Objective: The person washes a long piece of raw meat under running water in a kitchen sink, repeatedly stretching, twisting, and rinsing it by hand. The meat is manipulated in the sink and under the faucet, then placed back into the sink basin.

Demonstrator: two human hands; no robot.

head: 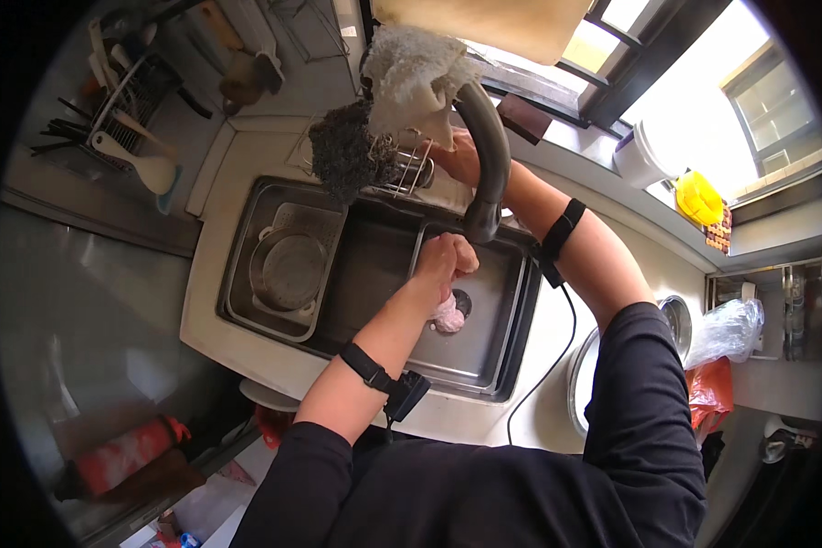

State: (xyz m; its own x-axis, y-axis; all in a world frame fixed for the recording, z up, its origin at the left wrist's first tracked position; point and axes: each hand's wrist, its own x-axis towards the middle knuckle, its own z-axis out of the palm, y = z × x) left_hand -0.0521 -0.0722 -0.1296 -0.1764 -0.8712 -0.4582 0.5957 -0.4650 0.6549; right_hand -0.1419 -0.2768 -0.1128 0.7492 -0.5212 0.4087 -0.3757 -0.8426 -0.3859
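Note:
My left hand (pixel 436 264) is over the right-hand steel basin (pixel 462 359), closed around a soft, pale pink lump (pixel 448 317) that looks like raw meat. The lump hangs below my fist beside the dark drain (pixel 461 301). Behind the curved faucet (pixel 496 144), my right hand (pixel 457 159) reaches to a wire rack (pixel 414 175) at the back of the sink. A whitish mesh cloth (pixel 414 79) and the faucet partly cover that hand. Whether its fingers grip anything cannot be made out.
A dark scouring mesh (pixel 351 151) hangs left of the cloth. In the left basin, a round strainer (pixel 289 268) lies on a perforated tray (pixel 313 222). A metal bowl (pixel 579 377) is on the right counter. A black cable (pixel 567 342) runs from my right armband (pixel 563 227).

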